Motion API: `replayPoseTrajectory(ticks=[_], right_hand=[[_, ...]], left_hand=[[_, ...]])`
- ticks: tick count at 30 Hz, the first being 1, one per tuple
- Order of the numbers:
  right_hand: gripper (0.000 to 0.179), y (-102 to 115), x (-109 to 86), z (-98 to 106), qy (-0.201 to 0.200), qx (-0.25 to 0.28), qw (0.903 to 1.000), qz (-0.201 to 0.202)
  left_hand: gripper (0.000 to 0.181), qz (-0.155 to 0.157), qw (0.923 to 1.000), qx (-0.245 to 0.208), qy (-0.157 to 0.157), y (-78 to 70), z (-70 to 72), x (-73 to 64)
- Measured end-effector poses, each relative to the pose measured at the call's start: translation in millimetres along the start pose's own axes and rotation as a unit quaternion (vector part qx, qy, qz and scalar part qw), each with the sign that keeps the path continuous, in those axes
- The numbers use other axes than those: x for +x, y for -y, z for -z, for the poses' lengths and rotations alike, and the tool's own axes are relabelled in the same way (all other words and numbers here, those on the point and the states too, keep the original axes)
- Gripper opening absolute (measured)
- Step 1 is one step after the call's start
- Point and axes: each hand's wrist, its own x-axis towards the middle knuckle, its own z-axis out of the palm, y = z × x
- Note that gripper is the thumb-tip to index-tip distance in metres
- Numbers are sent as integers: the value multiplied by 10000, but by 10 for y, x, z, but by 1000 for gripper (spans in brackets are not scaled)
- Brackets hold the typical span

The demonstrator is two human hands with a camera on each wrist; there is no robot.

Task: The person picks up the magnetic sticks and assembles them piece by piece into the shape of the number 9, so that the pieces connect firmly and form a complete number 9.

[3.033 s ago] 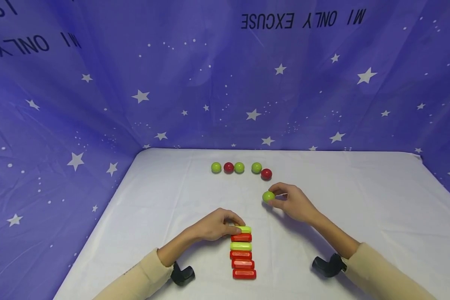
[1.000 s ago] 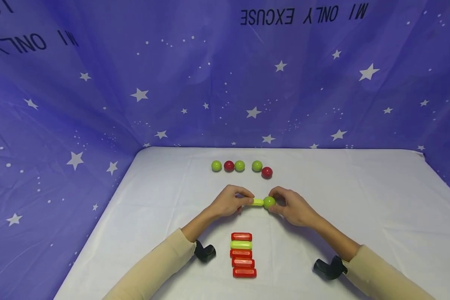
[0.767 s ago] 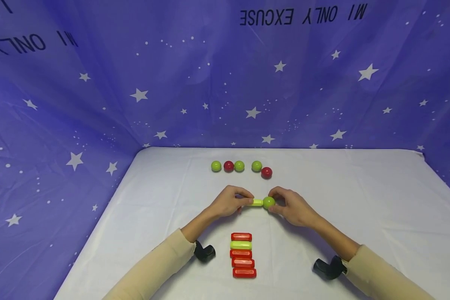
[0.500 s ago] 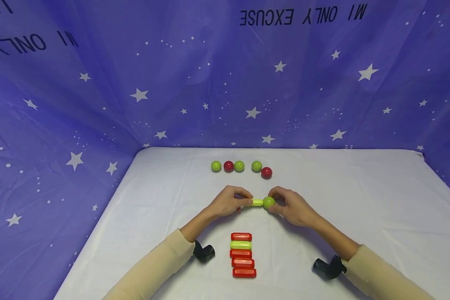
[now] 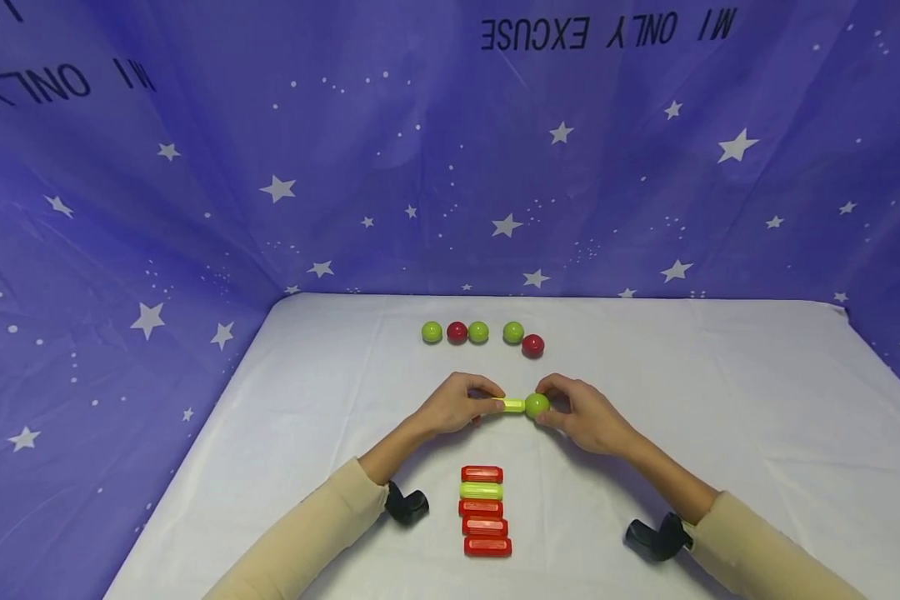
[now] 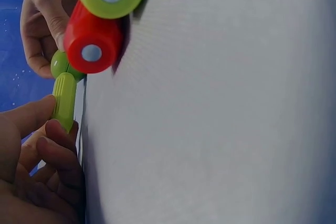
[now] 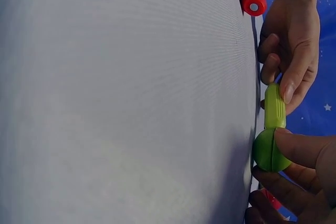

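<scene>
My left hand [image 5: 452, 405] pinches a short yellow-green rod [image 5: 513, 405] between thumb and fingers. The rod's right end touches a green ball [image 5: 537, 406], which my right hand [image 5: 587, 415] holds between thumb and fingertips. Both wrist views show the joined pair; a seam runs around the ball [image 7: 270, 150], and the rod [image 7: 274, 106] has fine grooves. Nearer me in the head view, a column of red rods [image 5: 487, 547] includes one yellow-green rod [image 5: 482, 491]. Pale round discs show in the rod ends, as on the red rod [image 6: 94, 43] in the left wrist view.
Farther back on the white table [image 5: 690, 358] lie several loose balls: green ones [image 5: 432, 332] and red ones [image 5: 533, 346]. A purple star-printed cloth [image 5: 420, 167] hangs behind and to the left. Black wrist mounts [image 5: 656, 537] jut out near both sleeves.
Three seconds ago my left hand was at the top of the rod column. It has since carried the yellow-green rod up to the green ball; over the last second both hands stay nearly still.
</scene>
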Motion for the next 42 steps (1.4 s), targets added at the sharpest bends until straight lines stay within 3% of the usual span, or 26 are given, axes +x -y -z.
replayPoseTrajectory(ticks=[23,29,32,35,38,42], right_hand=[[28,-14,-6,-26,-73,-77,9999,-60],[26,-6,-4,-23,-58,-52,10000,-49],[26,0,-1,-18,-62,-34,10000,-34],[25,9,-3,-17,-56,10,10000,-38],[24,11,-12,-12,-57,72,9999,-49],[25,13,-16,-7,-41,89,9999,-33]], left_hand=[[20,54,9999,-100,1,0,15,-1],[26,122,9996,-241,-111,21,85,12],[24,228,9976,-423,-491,33,172,34],[23,241,9912,-666,-1116,69,287,71],[24,235,9785,-950,-1817,126,408,131],[25,364,9556,-1222,-2656,176,556,196]])
